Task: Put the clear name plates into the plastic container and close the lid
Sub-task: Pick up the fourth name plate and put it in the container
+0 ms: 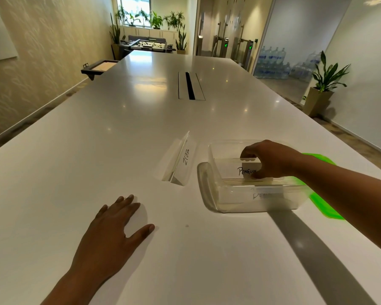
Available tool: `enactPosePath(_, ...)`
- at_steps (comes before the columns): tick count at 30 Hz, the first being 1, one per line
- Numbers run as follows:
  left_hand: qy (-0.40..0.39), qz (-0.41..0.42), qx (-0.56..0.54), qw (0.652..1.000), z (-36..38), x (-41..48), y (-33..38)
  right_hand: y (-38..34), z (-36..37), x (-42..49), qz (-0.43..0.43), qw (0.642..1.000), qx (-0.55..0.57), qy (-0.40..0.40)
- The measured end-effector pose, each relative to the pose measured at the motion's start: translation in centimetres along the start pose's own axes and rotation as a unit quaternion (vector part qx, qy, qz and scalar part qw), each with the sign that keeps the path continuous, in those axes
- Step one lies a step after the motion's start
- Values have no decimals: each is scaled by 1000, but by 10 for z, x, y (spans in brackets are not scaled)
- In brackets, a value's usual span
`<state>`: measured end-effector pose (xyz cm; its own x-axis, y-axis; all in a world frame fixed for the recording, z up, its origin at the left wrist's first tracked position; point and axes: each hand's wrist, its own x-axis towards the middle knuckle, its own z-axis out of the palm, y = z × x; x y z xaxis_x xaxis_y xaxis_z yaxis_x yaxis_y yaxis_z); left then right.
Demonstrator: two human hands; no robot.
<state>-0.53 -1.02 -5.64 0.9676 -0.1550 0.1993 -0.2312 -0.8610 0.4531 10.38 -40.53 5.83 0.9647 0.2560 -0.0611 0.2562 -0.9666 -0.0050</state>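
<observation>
A clear plastic container [216,172] sits open on the white table [97,150] at the right. My right hand [271,159] reaches inside it, fingers shut on a clear name plate marked "PENGUIN" [233,170], held upright within the container. A second clear name plate marked "ZEBRA" [180,161] stands on the table just left of the container, untouched. The green lid [326,205] lies flat on the table behind and to the right of the container, partly hidden by my right forearm. My left hand [114,230] rests palm down on the table, fingers spread, holding nothing.
A cable slot with a flap [190,85] is set in the table's middle, farther away. A dark tray [99,67] sticks out at the far left edge. A potted plant [321,91] stands on the floor to the right.
</observation>
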Motion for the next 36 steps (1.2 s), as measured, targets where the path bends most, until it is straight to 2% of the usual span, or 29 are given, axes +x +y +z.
enactPosePath(6, -1, 0, 7, 1000, 1, 0, 0, -5, -6, -10, -2, 998, 41, 49)
enactPosePath(8, 0, 1, 6, 1000, 1, 0, -1, -18, -13, -19, -6, 991, 99, 87)
enactPosePath(12, 5, 6, 9, 1000, 2, 1, -1, -71, -27, -56, -54, 939, 257, 223)
enactPosePath(14, 7, 8, 9, 1000, 2, 2, -1, -99, -28, -79, -96, 912, 289, 276)
enactPosePath(16, 6, 7, 9, 1000, 1, 2, 0, -122, -18, -99, -124, 899, 286, 306)
enactPosePath(18, 6, 4, 9, 1000, 0, 1, 1, -140, 2, -111, -129, 904, 278, 297)
enactPosePath(23, -4, -4, 24, 1000, -1, 0, 4, -161, 68, -126, -72, 934, 302, 176)
enactPosePath(25, -7, -4, 40, 999, -1, -1, 6, -163, 86, -129, -53, 948, 279, 145)
enactPosePath(32, -17, 5, 47, 999, -1, -4, 8, -167, 105, -127, -50, 977, 169, 122)
enactPosePath(36, -4, 10, 43, 999, 0, -4, 7, -167, 108, -126, -39, 976, 180, 118)
